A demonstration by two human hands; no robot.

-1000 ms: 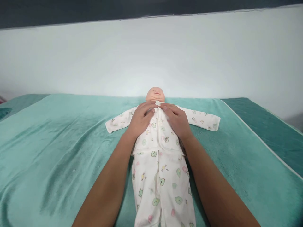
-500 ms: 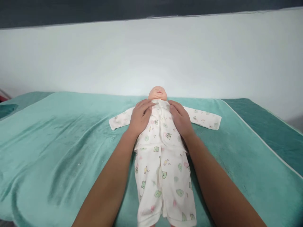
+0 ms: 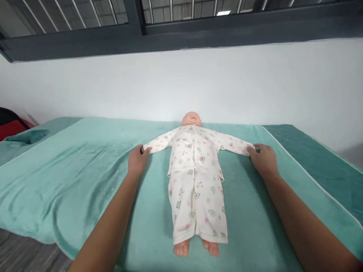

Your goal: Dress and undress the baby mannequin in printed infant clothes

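Note:
A baby doll [image 3: 191, 118] lies on its back, feet toward me, its head near the wall. It wears a white printed long-sleeved top [image 3: 185, 151] and matching trousers [image 3: 198, 207], with bare feet showing below the hems. Both sleeves are stretched out sideways. My left hand [image 3: 137, 160] pinches the cuff of the sleeve on the left. The cuff of the sleeve on the right is pinched by my right hand [image 3: 263, 158], thumb against fingers. No doll hands show at the cuffs.
A light green blanket [image 3: 85, 170] covers the bed under the doll, with a darker green strip [image 3: 326, 158] at right. Behind rises a white wall [image 3: 170, 83] below a dark window frame [image 3: 170, 34] with bars. A red and black item [image 3: 11, 126] sits at far left.
My hands have moved outward from the doll's chest to the two sleeve cuffs and closed on them. The view has tilted up and back, bringing the window and the doll's feet into sight.

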